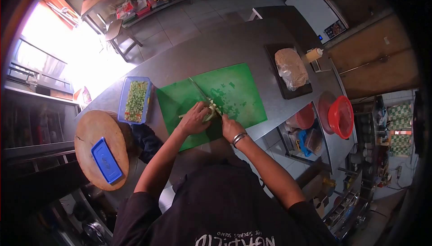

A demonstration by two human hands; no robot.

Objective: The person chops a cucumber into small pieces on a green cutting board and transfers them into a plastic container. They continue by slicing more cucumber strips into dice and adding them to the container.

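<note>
On the green cutting board (pixel 243 88), my left hand (pixel 195 119) is closed over pale green vegetable sticks (pixel 208 118), whose exact kind I cannot make out. My right hand (pixel 231 128) grips a knife, its handle mostly hidden by the fingers. The long knife blade (pixel 200 88) points away and to the left, right beside the left fingertips. Small pale cut pieces (pixel 213 105) lie against the blade. To the left of the board stands a clear-blue plastic container (pixel 120 106) holding diced green vegetables (pixel 136 95) with some reddish bits at its near end.
A round wooden block (pixel 90 129) at the left carries a blue lid (pixel 107 160). Right of the board, a dark tray (pixel 281 82) bears a plastic-wrapped brown package (pixel 291 68), near a squeeze bottle (pixel 313 55). A red basket (pixel 340 117) sits at the far right.
</note>
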